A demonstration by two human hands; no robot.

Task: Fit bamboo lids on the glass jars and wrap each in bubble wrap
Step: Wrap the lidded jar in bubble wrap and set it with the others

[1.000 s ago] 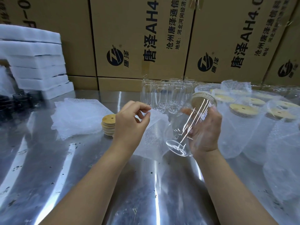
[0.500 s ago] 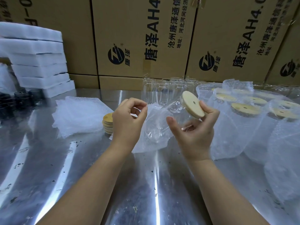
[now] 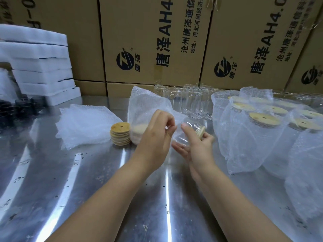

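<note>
While your left hand [image 3: 155,135] pinches the bubble wrap pouch [image 3: 145,105] at its edge, your right hand [image 3: 199,151] grips the jar [image 3: 191,125] just beside it, lying sideways, base toward the pouch, bamboo lid [image 3: 201,132] pointing away.

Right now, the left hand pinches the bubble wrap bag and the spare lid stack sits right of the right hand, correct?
No. The head view shows the spare lid stack left of the left hand, not right of the right hand. The left hand does pinch the bubble wrap bag.
</note>
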